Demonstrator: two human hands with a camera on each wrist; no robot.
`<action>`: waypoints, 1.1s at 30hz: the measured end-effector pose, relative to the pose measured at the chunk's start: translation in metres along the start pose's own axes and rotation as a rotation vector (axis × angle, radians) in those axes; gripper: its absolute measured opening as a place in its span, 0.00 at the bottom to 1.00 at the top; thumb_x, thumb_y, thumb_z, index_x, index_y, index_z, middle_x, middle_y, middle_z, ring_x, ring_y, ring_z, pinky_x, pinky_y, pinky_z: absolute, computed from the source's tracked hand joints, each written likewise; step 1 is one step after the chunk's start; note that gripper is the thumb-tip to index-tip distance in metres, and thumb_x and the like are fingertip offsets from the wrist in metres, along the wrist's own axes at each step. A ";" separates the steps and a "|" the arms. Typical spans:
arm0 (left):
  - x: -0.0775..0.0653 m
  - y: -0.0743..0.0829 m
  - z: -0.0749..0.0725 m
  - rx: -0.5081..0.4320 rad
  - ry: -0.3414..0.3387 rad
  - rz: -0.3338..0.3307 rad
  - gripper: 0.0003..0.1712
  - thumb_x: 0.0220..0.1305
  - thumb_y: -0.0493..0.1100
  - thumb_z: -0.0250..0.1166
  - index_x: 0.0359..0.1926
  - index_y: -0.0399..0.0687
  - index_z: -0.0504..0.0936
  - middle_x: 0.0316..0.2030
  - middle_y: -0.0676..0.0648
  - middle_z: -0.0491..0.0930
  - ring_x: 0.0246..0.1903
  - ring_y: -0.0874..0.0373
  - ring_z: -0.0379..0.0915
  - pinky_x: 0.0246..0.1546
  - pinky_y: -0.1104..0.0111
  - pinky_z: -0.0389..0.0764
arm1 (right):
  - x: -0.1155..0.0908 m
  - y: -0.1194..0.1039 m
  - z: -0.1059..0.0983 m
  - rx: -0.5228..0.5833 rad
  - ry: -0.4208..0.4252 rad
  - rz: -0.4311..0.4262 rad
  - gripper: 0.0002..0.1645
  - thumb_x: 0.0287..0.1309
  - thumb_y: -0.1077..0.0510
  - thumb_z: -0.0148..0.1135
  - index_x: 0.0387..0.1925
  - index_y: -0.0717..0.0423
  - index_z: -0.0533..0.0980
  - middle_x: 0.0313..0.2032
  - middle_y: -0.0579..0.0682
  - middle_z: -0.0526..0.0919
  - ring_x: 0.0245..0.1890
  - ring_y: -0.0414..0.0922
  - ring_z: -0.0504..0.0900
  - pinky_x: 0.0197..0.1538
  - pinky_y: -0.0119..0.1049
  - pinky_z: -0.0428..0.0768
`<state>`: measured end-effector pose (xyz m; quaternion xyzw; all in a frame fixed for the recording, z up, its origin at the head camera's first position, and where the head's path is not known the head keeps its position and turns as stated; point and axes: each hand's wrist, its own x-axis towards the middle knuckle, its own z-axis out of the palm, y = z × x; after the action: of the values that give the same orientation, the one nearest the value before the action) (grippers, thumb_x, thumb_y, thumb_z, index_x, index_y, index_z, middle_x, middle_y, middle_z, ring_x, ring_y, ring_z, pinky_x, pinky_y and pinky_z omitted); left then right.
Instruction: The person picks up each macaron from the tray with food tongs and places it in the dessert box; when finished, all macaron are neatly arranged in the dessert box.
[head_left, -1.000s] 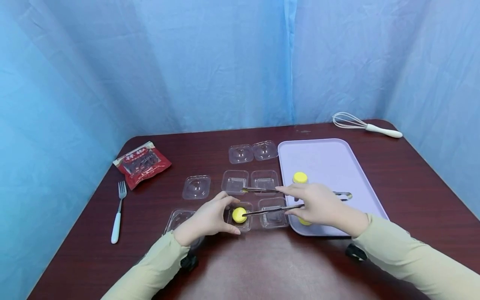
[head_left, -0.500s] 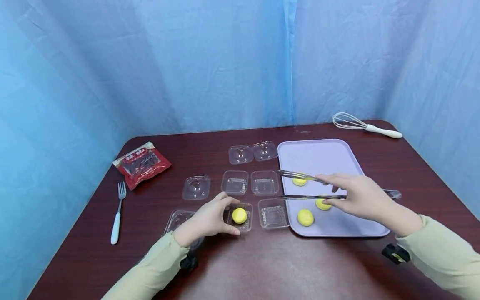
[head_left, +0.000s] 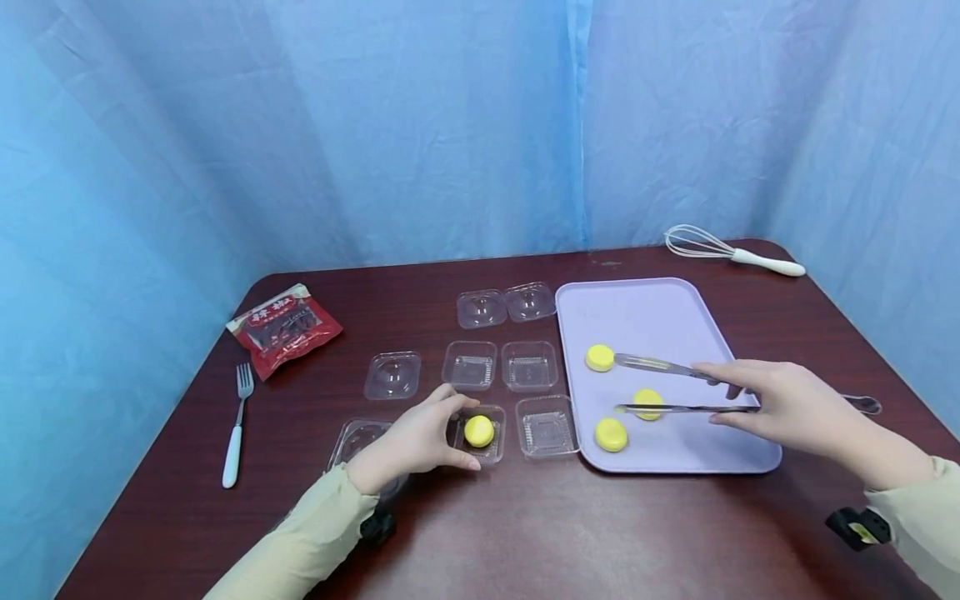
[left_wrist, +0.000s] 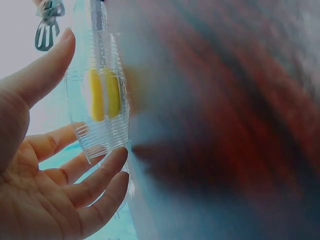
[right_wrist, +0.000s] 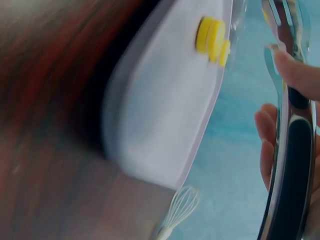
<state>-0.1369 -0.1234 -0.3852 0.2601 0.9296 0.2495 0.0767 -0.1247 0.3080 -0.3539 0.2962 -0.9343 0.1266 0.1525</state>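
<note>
My left hand point(head_left: 420, 435) steadies a small clear plastic box point(head_left: 495, 450), thumb and fingers at its sides. Inside that box lies a yellow macaron point(head_left: 479, 431); the left wrist view shows its two shells point(left_wrist: 96, 95) with a pale filling between them. Over the lilac tray point(head_left: 652, 308), my right hand point(head_left: 795, 408) grips metal tongs point(head_left: 675, 408), whose arms are spread with nothing between the tips. On the tray sit three more macarons: one towards the back point(head_left: 599, 357), one at the front point(head_left: 611, 434), and one point(head_left: 647, 403) partly behind the lower tong arm.
Three other clear boxes, including a front one point(head_left: 546, 427), stand beside the tray. Clear lids point(head_left: 393, 375) lie behind and to the left. A red food packet point(head_left: 285, 327) and a fork point(head_left: 237, 425) are at left, a whisk point(head_left: 735, 252) at back right.
The tongs let go of the macaron in the box. My right hand has carried them, spread, rightwards over the tray. My left hand has stayed at the box.
</note>
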 end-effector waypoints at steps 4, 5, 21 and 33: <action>-0.001 0.002 0.000 0.019 -0.010 -0.002 0.42 0.38 0.51 0.79 0.56 0.43 0.76 0.44 0.48 0.71 0.37 0.56 0.75 0.44 0.61 0.77 | -0.014 0.012 0.001 0.013 -0.024 0.012 0.37 0.27 0.57 0.81 0.49 0.52 0.80 0.30 0.38 0.80 0.24 0.26 0.68 0.25 0.22 0.65; -0.001 0.002 0.000 0.023 -0.012 -0.004 0.42 0.38 0.51 0.79 0.57 0.43 0.76 0.44 0.47 0.71 0.37 0.55 0.75 0.43 0.61 0.77 | -0.016 0.014 0.002 0.011 -0.023 0.012 0.37 0.27 0.57 0.81 0.48 0.53 0.80 0.28 0.36 0.79 0.23 0.25 0.66 0.25 0.21 0.63; -0.006 0.006 -0.002 0.142 -0.013 0.052 0.44 0.45 0.55 0.75 0.61 0.42 0.72 0.48 0.47 0.73 0.47 0.51 0.73 0.45 0.58 0.77 | -0.024 0.026 0.012 0.010 -0.182 0.066 0.34 0.33 0.52 0.79 0.48 0.56 0.80 0.31 0.37 0.80 0.25 0.26 0.64 0.27 0.26 0.65; -0.001 0.011 -0.014 0.126 -0.023 0.050 0.46 0.44 0.56 0.76 0.63 0.43 0.71 0.55 0.43 0.72 0.55 0.49 0.70 0.56 0.57 0.73 | -0.023 0.027 0.012 0.007 -0.174 0.157 0.30 0.35 0.56 0.77 0.47 0.56 0.82 0.30 0.47 0.86 0.21 0.28 0.62 0.24 0.26 0.61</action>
<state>-0.1348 -0.1219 -0.3679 0.2905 0.9358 0.1891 0.0647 -0.1251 0.3380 -0.3771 0.2328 -0.9638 0.1153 0.0593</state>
